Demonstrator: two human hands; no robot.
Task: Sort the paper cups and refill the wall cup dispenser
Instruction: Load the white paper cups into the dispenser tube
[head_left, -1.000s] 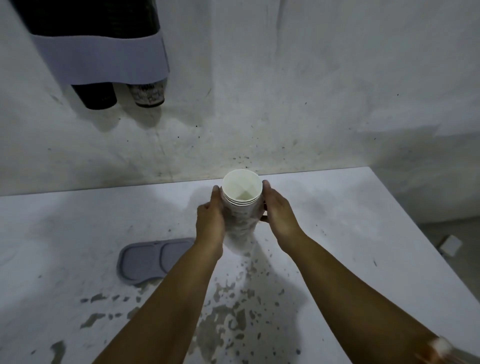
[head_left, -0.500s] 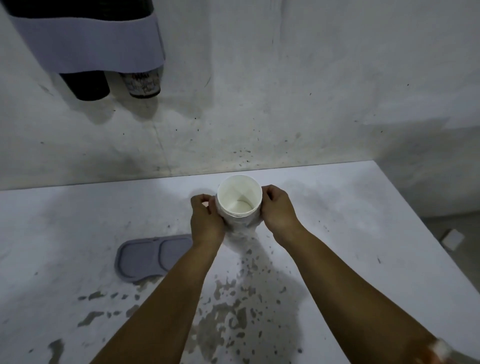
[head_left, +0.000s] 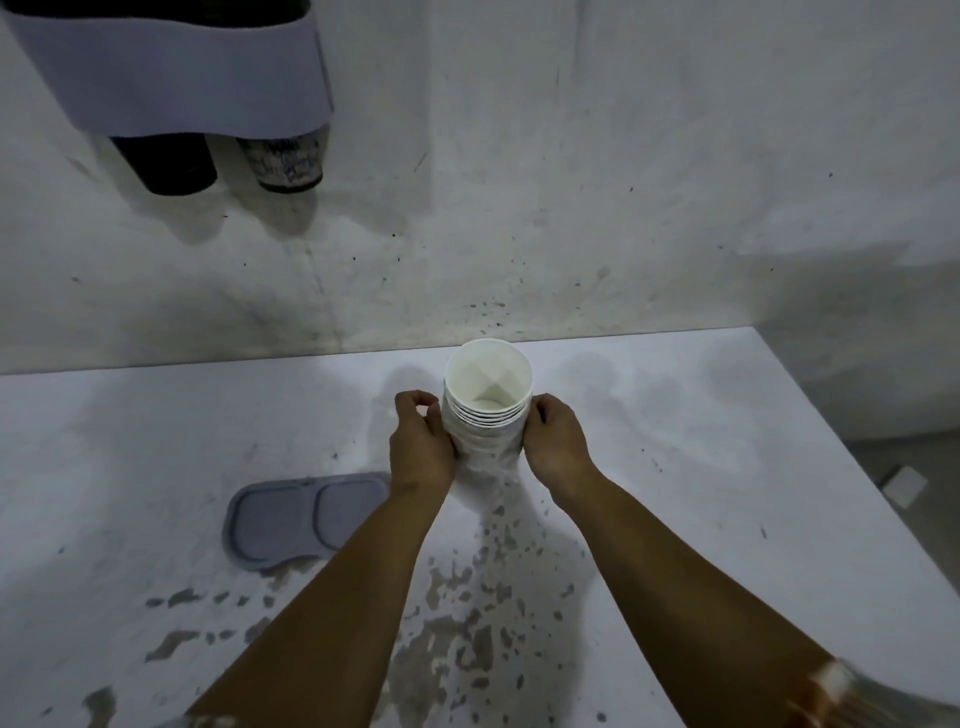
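A stack of several white paper cups (head_left: 487, 410) stands upright on the white table (head_left: 675, 467), mouth up, near the wall. My left hand (head_left: 421, 447) grips its left side with curled fingers. My right hand (head_left: 553, 447) grips its right side. High on the wall at the upper left hangs the grey cup dispenser (head_left: 176, 67). A black cup (head_left: 166, 166) and a patterned cup (head_left: 283, 161) stick out of its bottom.
A grey two-part lid (head_left: 301, 514) lies flat on the table left of my forearms. The tabletop has worn patches near me. The table's right edge drops to a floor with a small white object (head_left: 904, 486).
The stack has been pressed down and now shows several rims nested together. My fingers moved from flat against the cups to curled at the sides. The view tilted down slightly.
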